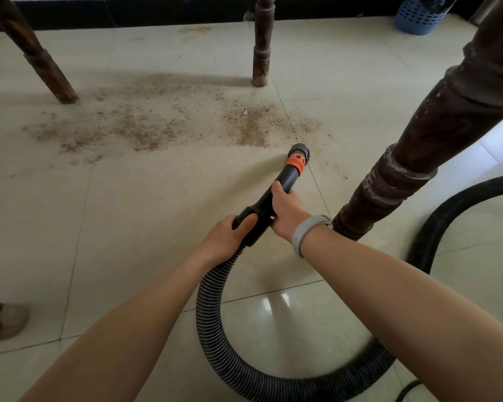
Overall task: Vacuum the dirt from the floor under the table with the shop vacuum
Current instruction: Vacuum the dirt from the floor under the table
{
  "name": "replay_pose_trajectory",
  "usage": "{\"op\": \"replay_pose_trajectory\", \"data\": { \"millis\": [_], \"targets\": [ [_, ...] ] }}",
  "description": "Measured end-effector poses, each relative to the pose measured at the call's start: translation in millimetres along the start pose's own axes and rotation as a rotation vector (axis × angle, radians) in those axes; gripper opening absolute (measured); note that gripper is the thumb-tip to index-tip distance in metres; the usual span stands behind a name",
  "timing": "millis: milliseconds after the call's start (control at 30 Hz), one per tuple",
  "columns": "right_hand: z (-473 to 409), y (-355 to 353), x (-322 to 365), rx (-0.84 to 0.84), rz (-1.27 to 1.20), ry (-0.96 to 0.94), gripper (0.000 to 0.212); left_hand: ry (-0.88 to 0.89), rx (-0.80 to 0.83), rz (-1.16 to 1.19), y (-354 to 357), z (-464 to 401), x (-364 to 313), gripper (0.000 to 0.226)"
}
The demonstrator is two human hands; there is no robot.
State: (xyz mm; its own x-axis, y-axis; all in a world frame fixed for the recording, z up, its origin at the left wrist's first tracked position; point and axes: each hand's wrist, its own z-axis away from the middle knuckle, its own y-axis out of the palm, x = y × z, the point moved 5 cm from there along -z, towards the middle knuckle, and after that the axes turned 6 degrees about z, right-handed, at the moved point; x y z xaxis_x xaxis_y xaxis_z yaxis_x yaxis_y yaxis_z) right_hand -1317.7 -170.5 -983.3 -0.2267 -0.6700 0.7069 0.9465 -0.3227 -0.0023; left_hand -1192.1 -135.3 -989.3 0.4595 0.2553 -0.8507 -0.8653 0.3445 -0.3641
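With the left hand (pixel 227 237) and right hand (pixel 285 211) both gripping the wand (pixel 269 198), its nozzle (pixel 299 153) sits at the near right edge of the dirt (pixel 157 123), which mostly remains across the floor (pixel 128 213).

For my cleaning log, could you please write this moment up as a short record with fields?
left hand: left hand grips the rear of the nozzle, where the hose joins
right hand: right hand grips the nozzle further forward
nozzle tip: low at the near right edge of the dirt, just past the orange collar
dirt: spread across the tiles between the table legs
hose: loops behind the hands, then runs off right
nearby: blue basket far right
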Motion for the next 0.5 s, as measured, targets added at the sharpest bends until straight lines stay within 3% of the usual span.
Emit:
{"op": "replay_pose_trajectory", "data": {
  "millis": [267, 500],
  "targets": [
    [-8.2, 3.8, 14.5, 0.04, 0.046, -0.017, 0.026, -0.025, -0.078, -0.074, 1.7, -11.8, -3.6, 0.049],
    [-4.8, 10.3, -2.7, 0.126, 0.057, -0.033, 0.017, -0.073, -0.081, -0.068, -4.2, 5.7, 12.4, 0.049]
  ]
}}
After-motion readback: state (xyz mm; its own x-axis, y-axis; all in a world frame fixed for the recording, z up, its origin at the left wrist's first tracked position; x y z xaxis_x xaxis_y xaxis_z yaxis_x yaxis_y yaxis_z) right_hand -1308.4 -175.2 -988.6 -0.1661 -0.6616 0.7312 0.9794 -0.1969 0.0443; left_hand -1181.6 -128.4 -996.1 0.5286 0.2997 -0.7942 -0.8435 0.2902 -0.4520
